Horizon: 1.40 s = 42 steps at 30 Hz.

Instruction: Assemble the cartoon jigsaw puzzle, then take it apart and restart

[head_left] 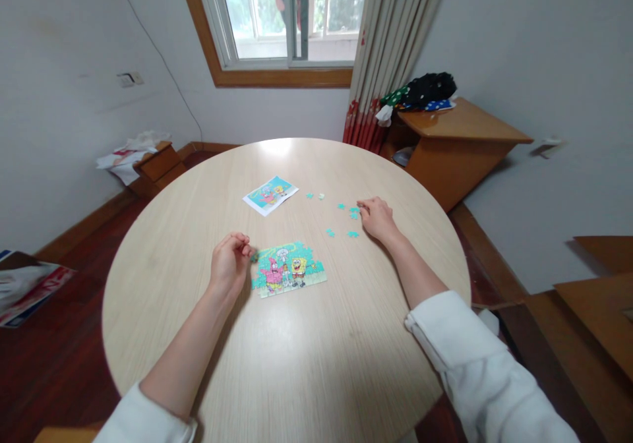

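A partly joined jigsaw puzzle (291, 268) with cartoon figures on a teal ground lies flat on the table, its left and upper edges uneven. Beside its left edge is my left hand (230, 258), fingers curled in; a small teal puzzle piece (254, 257) shows by the fingertips, and whether they grip anything is hidden. Farther right, my right hand (378, 219) rests with fingertips pressed together next to a loose teal piece (354, 210). What the pinch holds, if anything, is too small to tell. More loose pieces (353, 235) lie to its left.
A printed reference picture (270, 194) lies beyond the puzzle on the round wooden table (306, 364). Two stray pieces (315, 196) are to its right. Past the table stand a wooden cabinet (465, 123) with cloths on top, a curtain (388, 41) and a window (291, 14).
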{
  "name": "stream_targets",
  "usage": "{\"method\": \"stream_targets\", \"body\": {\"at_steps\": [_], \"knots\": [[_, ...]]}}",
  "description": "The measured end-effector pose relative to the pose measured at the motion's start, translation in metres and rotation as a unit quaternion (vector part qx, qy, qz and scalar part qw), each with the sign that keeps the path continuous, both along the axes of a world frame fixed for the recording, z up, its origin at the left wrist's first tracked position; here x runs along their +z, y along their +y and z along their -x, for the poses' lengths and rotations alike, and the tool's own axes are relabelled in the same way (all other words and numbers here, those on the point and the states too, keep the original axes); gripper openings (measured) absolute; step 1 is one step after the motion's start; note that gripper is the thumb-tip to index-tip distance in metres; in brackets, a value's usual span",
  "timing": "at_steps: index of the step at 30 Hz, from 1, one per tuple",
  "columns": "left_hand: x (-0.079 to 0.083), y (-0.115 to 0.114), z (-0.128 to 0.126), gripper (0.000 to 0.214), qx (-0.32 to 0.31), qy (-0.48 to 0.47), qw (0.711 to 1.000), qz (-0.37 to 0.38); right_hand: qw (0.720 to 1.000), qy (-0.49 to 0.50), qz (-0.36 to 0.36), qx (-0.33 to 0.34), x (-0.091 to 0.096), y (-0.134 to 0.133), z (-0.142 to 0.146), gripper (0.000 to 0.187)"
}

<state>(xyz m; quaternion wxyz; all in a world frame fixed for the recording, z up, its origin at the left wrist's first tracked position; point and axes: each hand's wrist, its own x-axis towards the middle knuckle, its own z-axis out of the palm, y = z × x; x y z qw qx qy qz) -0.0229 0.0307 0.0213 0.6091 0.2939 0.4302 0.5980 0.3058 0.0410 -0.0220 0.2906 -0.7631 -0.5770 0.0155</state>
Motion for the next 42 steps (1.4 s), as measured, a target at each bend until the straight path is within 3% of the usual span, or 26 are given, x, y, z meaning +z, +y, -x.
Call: {"method": "stream_targets", "body": {"at_steps": [5, 11, 18, 26, 30, 35, 39, 42], "knots": [[0.0, 0.0, 0.001, 0.007, 0.001, -0.008, 1.0, 0.007, 1.0, 0.001, 0.028, 0.014, -0.004, 0.001, -0.006, 0.033], [-0.001, 0.0, 0.001, 0.007, -0.003, -0.016, 1.0, 0.013, 0.999, 0.017, 0.022, 0.044, -0.002, 0.001, -0.012, 0.023], [-0.001, 0.001, 0.0, 0.007, 0.0, -0.021, 1.0, 0.013, 0.999, 0.012, 0.037, 0.032, -0.001, 0.003, -0.009, 0.012], [0.001, 0.0, 0.001, 0.009, 0.002, -0.027, 0.999, 0.022, 0.998, 0.006, 0.025, 0.065, -0.004, 0.004, -0.002, 0.017], [0.001, 0.0, 0.0, 0.009, 0.0, -0.028, 0.999, 0.02, 0.998, 0.02, 0.036, 0.038, -0.003, 0.008, 0.002, 0.009], [0.0, -0.001, -0.001, 0.006, -0.009, -0.011, 1.0, 0.009, 0.994, 0.081, 0.017, 0.068, 0.005, 0.004, 0.007, 0.009], [0.003, -0.008, -0.004, 0.004, -0.077, 0.045, 0.996, -0.011, 0.985, 0.115, -0.047, 0.118, 0.018, -0.004, 0.019, 0.018], [0.004, -0.015, -0.007, 0.001, -0.23, 0.084, 0.97, 0.001, 0.968, 0.189, -0.067, 0.149, 0.024, -0.01, 0.036, 0.015]]}}
